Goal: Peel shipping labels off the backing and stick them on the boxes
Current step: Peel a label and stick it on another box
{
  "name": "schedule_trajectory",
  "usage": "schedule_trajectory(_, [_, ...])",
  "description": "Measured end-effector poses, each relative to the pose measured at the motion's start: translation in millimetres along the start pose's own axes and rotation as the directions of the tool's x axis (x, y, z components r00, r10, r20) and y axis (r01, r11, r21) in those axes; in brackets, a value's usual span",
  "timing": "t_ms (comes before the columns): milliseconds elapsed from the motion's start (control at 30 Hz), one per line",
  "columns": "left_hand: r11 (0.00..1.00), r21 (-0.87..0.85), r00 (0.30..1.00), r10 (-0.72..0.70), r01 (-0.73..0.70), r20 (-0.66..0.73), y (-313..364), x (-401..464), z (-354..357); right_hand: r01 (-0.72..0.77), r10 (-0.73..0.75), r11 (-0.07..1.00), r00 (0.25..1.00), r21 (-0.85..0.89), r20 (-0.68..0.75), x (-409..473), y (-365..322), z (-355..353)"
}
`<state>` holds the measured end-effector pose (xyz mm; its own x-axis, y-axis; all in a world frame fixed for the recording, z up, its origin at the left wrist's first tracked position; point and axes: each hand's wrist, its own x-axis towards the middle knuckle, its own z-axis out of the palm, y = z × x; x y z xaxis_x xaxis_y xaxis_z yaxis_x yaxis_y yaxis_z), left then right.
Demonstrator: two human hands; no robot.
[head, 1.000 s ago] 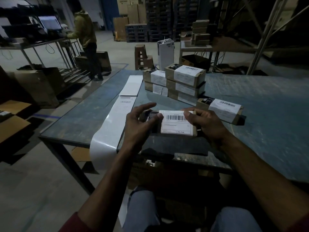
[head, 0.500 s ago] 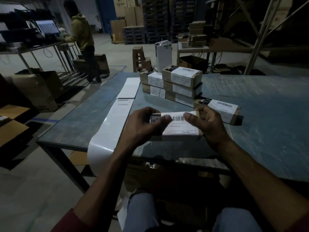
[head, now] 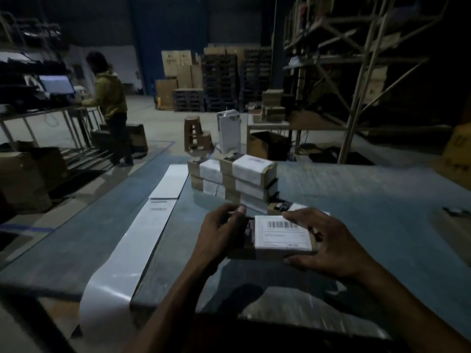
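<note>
Dim warehouse. Person holds a small box (head: 276,247) just above the table (head: 369,212), near its front edge. Left hand (head: 219,236) curls round the box's left end; right hand (head: 328,244) grips the right end, w/ fingers (head: 297,217) over the stuck-on label (head: 283,234). Backing strip (head: 132,240) lies left; labelled boxes (head: 248,182) stacked behind.

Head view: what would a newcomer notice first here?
First the box with a white barcode label, held between the left hand and the right hand at the table's near side. Behind it stands a stack of labelled boxes. On the left, a long white backing strip hangs over the table edge.
</note>
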<state>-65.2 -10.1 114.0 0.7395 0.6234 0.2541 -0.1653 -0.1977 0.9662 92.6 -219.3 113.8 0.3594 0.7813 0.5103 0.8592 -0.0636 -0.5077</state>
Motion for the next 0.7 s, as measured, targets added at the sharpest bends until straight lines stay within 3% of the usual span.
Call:
schedule_trajectory(67, [0.997,-0.08,0.999,0.018,-0.02,-0.034,1.0,15.1,12.0,-0.061,0.061,0.998,0.996,0.01,-0.068,2.7,11.2,-19.8])
schedule_trajectory(200, [0.97,0.232,0.992,0.093,-0.071,-0.083,-28.5,42.6,26.3,-0.181,0.183,0.983,0.964,0.028,-0.195,8.9,49.5,-42.5])
schedule_trajectory(300, [0.963,0.267,0.994,-0.003,0.033,-0.112,-65.1,43.3,34.9,-0.274,0.279,0.96,0.929,0.056,-0.242,10.6,83.6,-44.2])
schedule_trajectory(533, [0.944,0.314,0.987,-0.057,0.101,-0.149,-92.5,48.7,36.8,-0.339,0.371,0.927,0.892,0.161,-0.257,21.5,114.8,-21.8])
schedule_trajectory(700, [0.924,0.372,0.99,-0.044,0.092,-0.135,-93.9,47.6,37.7,-0.349,0.363,0.932,0.909,0.099,-0.207,36.2,110.3,-16.1])
